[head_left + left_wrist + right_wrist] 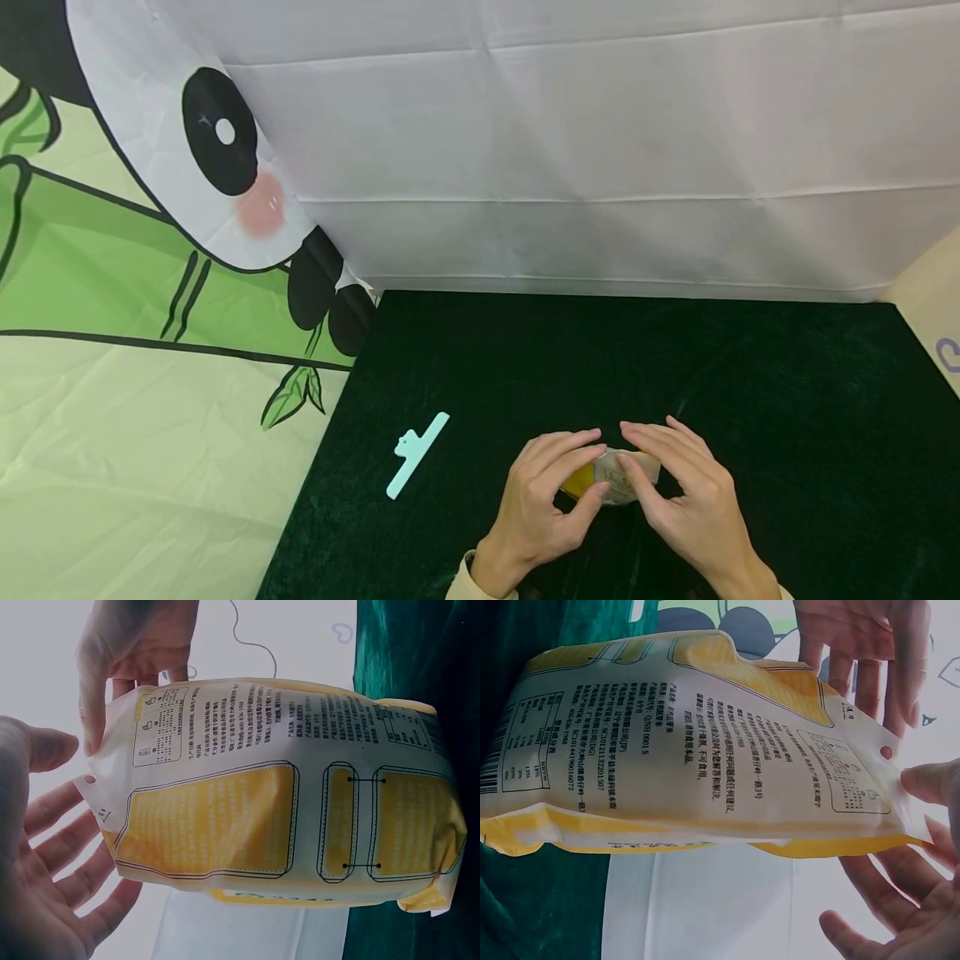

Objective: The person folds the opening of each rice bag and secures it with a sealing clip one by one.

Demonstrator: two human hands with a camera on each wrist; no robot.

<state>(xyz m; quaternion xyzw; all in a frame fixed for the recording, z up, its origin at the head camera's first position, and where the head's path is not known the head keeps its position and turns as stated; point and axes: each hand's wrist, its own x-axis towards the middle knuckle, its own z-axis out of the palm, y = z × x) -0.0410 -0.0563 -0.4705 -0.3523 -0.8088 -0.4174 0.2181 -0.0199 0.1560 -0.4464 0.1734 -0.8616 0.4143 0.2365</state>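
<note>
A yellow and white food bag [621,482], printed with dense black text, stands upright on the dark green cloth between both hands. My right hand [693,492] pinches the bag's top corner, thumb at the front and fingers behind; in the right wrist view the thumb [928,781] lies right at that edge. My left hand [546,492] is at the opposite top corner, beside a small punched hole in the bag [277,817]. Its fingers are spread behind the bag and its thumb [52,748] stands apart from the front.
A pale blue sealing clip [416,457] lies on the green cloth [600,358] to the left of the hands. White fabric [600,150] hangs behind the table's back edge. A panda-printed curtain [150,400] hangs at the left.
</note>
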